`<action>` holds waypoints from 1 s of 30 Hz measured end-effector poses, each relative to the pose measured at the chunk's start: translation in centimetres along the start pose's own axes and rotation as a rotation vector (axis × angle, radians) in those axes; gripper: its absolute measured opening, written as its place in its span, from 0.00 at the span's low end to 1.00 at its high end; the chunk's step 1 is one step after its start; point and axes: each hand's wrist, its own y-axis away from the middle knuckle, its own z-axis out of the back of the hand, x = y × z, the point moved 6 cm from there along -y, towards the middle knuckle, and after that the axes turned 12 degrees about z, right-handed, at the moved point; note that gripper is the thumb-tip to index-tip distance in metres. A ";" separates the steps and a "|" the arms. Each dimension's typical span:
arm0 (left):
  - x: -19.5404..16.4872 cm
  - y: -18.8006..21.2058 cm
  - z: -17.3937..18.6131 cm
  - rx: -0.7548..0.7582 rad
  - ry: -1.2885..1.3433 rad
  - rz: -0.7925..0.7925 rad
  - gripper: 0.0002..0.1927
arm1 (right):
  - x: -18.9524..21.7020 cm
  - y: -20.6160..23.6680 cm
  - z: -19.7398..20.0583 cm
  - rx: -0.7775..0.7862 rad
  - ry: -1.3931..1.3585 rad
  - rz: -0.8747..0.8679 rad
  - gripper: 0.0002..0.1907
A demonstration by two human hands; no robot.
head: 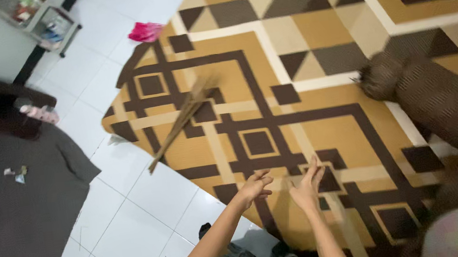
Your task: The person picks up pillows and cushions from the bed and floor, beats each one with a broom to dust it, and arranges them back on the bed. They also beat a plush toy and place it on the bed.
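2 empty hands — left [255, 187], right [307, 186] — hover over the patterned rug [313, 45].

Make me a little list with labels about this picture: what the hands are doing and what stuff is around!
left hand: empty, fingers curled, over the rug
right hand: empty, fingers up, beside the left hand
rug: tan, brown and cream, geometric pattern
stick broom: blurred, lying slantwise across the rug edge
bolster pillow: dark brown, on the rug's right side
floor: white tiles
dark mat: grey, at left
pink item: on the tiles, too small to tell
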 end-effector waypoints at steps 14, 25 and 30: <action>8.8 17.4 47.0 -0.310 0.734 -0.344 0.34 | 30.4 1.0 -34.8 0.326 0.140 0.597 0.62; 19.2 27.5 63.1 -0.534 0.943 -0.305 0.30 | 45.6 1.0 -57.5 0.653 -0.060 0.539 0.59; 16.7 26.2 71.5 -0.560 0.898 -0.238 0.30 | 49.0 -4.3 -66.2 0.727 0.025 0.252 0.58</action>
